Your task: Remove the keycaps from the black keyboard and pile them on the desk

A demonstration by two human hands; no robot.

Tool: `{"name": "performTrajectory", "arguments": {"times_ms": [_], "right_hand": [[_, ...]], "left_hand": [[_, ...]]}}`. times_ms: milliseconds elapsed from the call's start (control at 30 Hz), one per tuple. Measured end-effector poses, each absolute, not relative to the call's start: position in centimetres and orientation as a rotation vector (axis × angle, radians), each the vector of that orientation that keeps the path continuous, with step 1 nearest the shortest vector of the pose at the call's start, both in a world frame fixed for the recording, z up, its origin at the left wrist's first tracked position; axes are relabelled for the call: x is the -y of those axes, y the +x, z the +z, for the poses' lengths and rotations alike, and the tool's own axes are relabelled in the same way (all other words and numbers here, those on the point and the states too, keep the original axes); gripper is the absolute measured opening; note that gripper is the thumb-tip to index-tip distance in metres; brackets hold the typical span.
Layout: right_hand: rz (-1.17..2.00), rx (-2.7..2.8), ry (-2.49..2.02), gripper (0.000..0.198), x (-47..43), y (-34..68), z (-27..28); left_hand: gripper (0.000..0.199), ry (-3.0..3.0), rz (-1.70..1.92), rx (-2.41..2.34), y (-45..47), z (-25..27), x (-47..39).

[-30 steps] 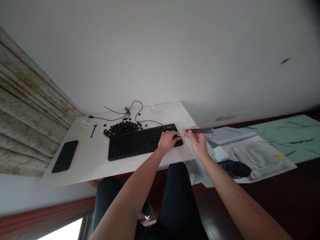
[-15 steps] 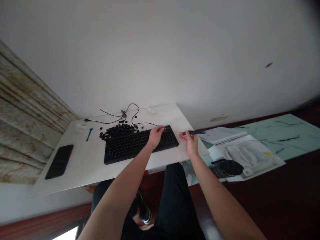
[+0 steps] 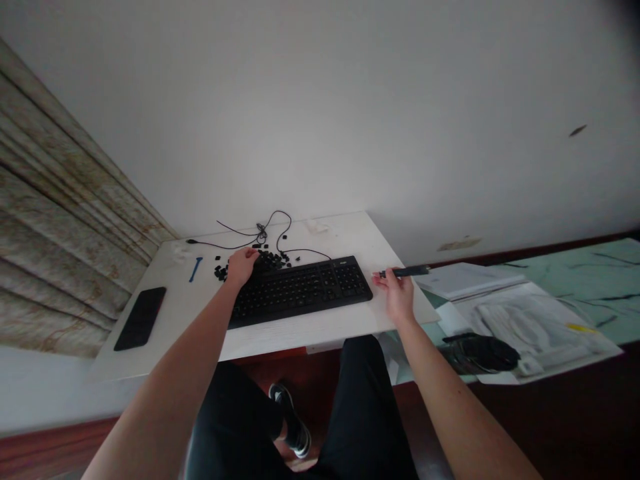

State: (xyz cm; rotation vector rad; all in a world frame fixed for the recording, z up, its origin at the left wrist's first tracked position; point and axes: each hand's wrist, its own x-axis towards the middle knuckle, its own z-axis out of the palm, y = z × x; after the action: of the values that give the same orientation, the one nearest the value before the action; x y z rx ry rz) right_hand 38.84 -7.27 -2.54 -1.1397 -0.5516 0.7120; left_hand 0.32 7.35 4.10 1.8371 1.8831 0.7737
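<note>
My left hand (image 3: 242, 265) is over the left part of a heap of loose black keycaps (image 3: 270, 261), its fingers drawn together. Whether a keycap is between the fingertips is too small to see. In front of the heap lies a black keyboard (image 3: 295, 291), its left end partly covered by my left forearm. Just off the keyboard's right end, my right hand (image 3: 397, 297) is closed on a slim black pen-shaped tool (image 3: 413, 271), which points to the right. The tool's exact kind is not clear.
The white table (image 3: 300, 325) also holds a black phone (image 3: 141, 319), a small blue tool (image 3: 195, 269) and a black cable (image 3: 273, 215) at the back. To the right, an open white box (image 3: 540, 327) and a black bundled item (image 3: 483, 352) rest on a green marbled surface (image 3: 590, 275).
My left hand has moved left from the keyboard's right part to the keycap heap. My right hand still holds the slim tool. The whole view has shifted slightly.
</note>
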Motion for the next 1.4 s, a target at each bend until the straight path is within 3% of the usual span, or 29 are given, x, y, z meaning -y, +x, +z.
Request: {"name": "performTrajectory", "arguments": {"times_ms": [200, 367, 633, 767, 900, 1067, 1167, 1300, 1400], "right_hand": [[0.689, 0.568, -1.171, 0.051, 7.3, 38.8, -2.5], [0.687, 0.587, -1.207, 0.051, 7.3, 38.8, -2.5], [0.699, 0.536, -1.215, 0.054, 7.0, 39.2, -2.2], [0.546, 0.591, -1.336, 0.049, 6.5, 37.9, -0.4], [0.438, 0.857, -1.377, 0.039, 5.8, 31.3, 2.9], [0.985, 1.232, -1.217, 0.042, 5.6, 17.9, 4.8], [1.138, 1.336, -1.171, 0.038, 5.7, 11.7, 4.0], [1.115, 1.496, -1.268, 0.025, 5.2, 8.1, 2.4], [1.031, 1.573, -1.354, 0.018, 4.9, 7.4, 1.9]], "left_hand": [[0.03, 1.922, 0.8, -1.896, -1.6, 2.6, -7.0], [0.033, 2.051, 1.037, -1.832, -3.2, 2.3, -5.6], [0.021, 1.927, 1.149, -1.693, -8.9, 0.3, 3.5], [0.027, 1.873, 1.124, -1.621, -10.4, -0.5, 6.4], [0.032, 1.874, 1.102, -1.582, -10.5, -0.6, 6.7], [0.042, 1.976, 1.031, -1.492, -10.2, -0.5, 7.1], [0.049, 2.024, 1.02, -1.44, -10.2, -0.5, 7.7], [0.051, 2.036, 1.014, -1.424, -10.3, -0.5, 8.1], [0.039, 2.018, 1.009, -1.429, -10.4, -0.5, 8.0]]}}
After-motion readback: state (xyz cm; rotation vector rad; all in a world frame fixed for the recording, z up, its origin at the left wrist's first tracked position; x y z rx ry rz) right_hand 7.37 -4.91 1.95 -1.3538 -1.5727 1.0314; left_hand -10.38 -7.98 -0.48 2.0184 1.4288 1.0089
